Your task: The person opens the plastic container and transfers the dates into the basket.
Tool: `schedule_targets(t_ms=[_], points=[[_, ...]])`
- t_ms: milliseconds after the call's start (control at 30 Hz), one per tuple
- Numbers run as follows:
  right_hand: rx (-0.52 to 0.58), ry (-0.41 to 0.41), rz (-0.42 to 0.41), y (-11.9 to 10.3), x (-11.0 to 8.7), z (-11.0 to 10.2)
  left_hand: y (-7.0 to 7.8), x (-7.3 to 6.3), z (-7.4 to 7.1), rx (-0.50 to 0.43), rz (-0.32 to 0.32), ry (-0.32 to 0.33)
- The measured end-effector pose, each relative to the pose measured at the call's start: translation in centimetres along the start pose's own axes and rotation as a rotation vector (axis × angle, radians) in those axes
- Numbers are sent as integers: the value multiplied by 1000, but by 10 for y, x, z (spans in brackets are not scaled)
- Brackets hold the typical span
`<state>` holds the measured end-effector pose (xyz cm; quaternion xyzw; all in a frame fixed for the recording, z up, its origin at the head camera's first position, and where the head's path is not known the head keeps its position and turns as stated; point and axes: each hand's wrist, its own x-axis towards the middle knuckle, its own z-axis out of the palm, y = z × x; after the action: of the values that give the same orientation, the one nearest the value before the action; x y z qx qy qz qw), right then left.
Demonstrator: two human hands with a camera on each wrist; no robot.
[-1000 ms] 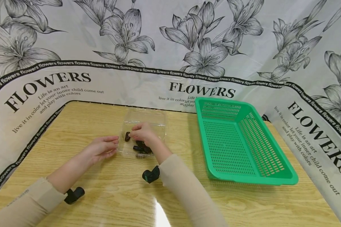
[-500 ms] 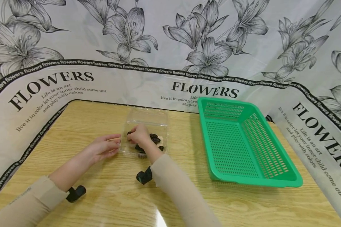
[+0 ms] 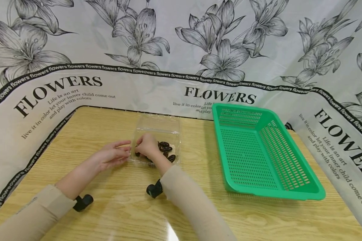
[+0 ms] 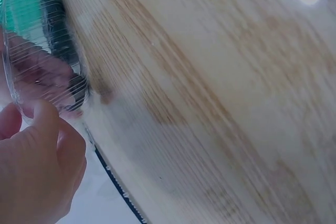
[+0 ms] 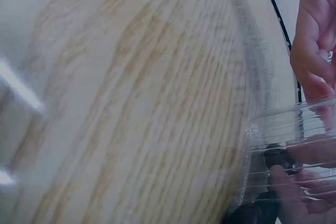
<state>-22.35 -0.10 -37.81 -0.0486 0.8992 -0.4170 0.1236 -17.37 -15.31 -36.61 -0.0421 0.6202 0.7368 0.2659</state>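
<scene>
A clear plastic box (image 3: 158, 124) with its lid tipped back stands at mid-table. Several glossy dark brown oval pieces that look like dates (image 3: 166, 148) lie on its floor. Inside the box, my right hand (image 3: 147, 146) pinches one date (image 5: 279, 156) near the left wall, its finger and thumb seen through the plastic in the right wrist view. My left hand (image 3: 113, 155) is at the outside of the left wall, fingers extended and relaxed, fingertips right at the rim. My right hand hides some of the dates in the head view.
A large green slotted basket (image 3: 221, 157) stands to the right of the box. White cloth (image 3: 138, 93) printed with flowers and lettering rises behind and beside the wooden table (image 3: 123, 207). A black wrist camera (image 3: 83, 203) hangs beneath each forearm.
My right hand has shifted slightly left and lower in the box, uncovering more dates on its right side. My left hand stays beside the left wall. The head view has shifted a little.
</scene>
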Motion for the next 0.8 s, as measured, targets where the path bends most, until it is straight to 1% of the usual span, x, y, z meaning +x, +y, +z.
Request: schedule_targets(t_ms=[100,267,400,567,800], points=[[-30,3,-19,0,-2,-1,0,1,-1,-14,9,-9],[12,-17,-11,1,-2,-3,-1,2,-2,-19,15,-18],[38,-33,2,-1,-2,-8,1,2,-2,-10,13,-30],[135,-69,46,-5,-4,-17,2,1,-2,3,14,-40],[265,-95,18,-12,-5,-33,0,2,-2,11,18,-29]])
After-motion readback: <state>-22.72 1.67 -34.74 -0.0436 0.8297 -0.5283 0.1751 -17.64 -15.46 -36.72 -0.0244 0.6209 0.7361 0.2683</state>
